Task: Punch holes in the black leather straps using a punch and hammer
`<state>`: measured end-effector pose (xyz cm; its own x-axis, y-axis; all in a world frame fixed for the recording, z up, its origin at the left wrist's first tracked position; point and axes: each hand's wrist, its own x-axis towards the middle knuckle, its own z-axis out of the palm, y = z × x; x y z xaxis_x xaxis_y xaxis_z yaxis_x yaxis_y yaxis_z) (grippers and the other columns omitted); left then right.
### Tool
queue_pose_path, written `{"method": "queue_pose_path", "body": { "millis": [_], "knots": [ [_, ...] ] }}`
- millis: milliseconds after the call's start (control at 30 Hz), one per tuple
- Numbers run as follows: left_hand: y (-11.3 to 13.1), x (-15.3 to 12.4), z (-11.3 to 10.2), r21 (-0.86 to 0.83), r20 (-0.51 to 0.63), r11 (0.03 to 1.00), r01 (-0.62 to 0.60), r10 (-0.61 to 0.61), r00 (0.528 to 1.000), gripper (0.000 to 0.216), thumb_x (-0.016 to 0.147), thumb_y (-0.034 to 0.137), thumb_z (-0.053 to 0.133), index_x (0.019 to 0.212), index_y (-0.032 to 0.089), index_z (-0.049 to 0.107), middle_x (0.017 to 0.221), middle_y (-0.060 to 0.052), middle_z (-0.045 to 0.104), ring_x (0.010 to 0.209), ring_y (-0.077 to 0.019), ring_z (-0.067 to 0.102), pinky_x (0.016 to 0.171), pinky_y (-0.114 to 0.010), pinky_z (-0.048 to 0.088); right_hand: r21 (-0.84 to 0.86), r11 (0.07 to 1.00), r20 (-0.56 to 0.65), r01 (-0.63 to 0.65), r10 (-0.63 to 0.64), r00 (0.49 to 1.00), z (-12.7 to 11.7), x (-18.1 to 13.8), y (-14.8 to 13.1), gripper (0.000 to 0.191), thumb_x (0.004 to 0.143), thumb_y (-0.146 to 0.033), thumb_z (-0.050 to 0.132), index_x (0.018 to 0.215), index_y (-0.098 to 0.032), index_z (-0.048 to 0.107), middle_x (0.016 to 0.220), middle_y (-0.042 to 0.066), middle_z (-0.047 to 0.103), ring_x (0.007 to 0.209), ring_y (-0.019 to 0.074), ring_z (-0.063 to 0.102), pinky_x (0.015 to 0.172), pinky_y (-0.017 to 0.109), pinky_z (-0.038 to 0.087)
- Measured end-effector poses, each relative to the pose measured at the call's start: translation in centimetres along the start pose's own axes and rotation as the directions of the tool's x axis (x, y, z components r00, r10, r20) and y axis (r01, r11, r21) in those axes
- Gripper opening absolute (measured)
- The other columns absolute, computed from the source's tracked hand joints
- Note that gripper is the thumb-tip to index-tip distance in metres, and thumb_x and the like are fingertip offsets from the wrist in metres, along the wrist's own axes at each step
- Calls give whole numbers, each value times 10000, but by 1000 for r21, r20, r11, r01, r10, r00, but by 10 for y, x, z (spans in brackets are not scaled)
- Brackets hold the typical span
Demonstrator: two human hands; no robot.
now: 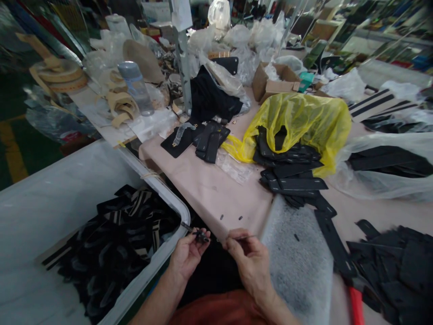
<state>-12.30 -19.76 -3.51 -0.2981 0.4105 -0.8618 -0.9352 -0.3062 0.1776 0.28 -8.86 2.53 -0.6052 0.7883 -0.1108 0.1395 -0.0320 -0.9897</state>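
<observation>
In front of my body, at the table's near edge, my left hand (189, 253) curls its fingers around a small dark metal tool (201, 235) with a rod-like end pointing up and left. Its exact kind I cannot make out. To the right, my right hand (249, 259) is closed in a pinch, and a thin dark strip (248, 237) shows past its fingers. The two hands are a short gap apart. Just beyond them, two tiny dark pieces (240, 218) lie on the pink-covered table (203, 194). A speckled grey board (297, 257) lies right of my right hand.
A white bin (186, 216) with black strap pieces (111, 253) stands at the left. Black flat pieces (291, 185) spill from a yellow plastic bag (304, 117). More black pieces (399, 271) and a red handle (356, 304) are at the right. A metal post (183, 67) rises behind.
</observation>
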Motion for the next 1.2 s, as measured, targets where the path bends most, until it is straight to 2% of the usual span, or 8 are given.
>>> {"method": "queue_pose_path", "body": {
  "millis": [133,233,367,567,700,767,1200],
  "knots": [
    [-7,1,3,-31,-18,999,22,-23,1000,196,908,25,468,811,104,619,830,-119,726,781,-234,734,674,-351,618,-41,983,1,177,-177,984,12,-19,13,40,882,-192,589,869,-201,625,829,28,644,694,147,636,636,256,533],
    [-11,0,4,-32,-23,999,34,-34,999,219,906,14,457,806,98,633,833,-128,729,767,-228,733,657,-333,615,-110,938,37,330,-328,944,15,-17,17,109,885,-117,563,886,-208,623,856,26,644,776,152,640,714,273,533],
    [-13,1,4,-44,2,998,51,-51,999,236,906,16,446,803,94,643,837,-136,728,767,-229,730,666,-331,613,-187,881,110,436,-422,900,16,-10,14,176,901,-63,514,935,-211,603,889,34,641,828,149,636,744,269,525],
    [-13,3,3,-44,13,997,60,-60,998,209,897,18,464,820,93,643,836,-132,728,770,-224,731,680,-317,611,-300,806,242,510,-452,858,12,-8,8,210,903,-39,485,978,-211,579,929,48,657,854,162,626,759,297,515],
    [-13,3,1,-45,33,998,54,-53,998,194,907,32,465,846,108,633,838,-130,733,778,-229,735,674,-315,613,-337,726,334,599,-502,798,11,-4,10,254,888,-10,454,998,-199,584,938,62,665,861,170,623,764,330,500],
    [-13,2,1,-52,42,997,54,-52,998,196,910,32,457,849,114,624,834,-127,733,784,-232,736,676,-317,614,-340,709,349,617,-515,783,13,-2,12,267,886,-3,441,990,-197,591,929,62,668,858,169,630,764,335,498],
    [-17,3,-3,-111,74,992,65,-57,996,194,928,43,449,865,128,611,832,-118,731,781,-232,736,662,-323,617,-285,756,285,590,-521,805,9,-5,26,329,871,20,491,1054,-224,613,974,62,657,913,190,632,813,369,521]
  ]
}}
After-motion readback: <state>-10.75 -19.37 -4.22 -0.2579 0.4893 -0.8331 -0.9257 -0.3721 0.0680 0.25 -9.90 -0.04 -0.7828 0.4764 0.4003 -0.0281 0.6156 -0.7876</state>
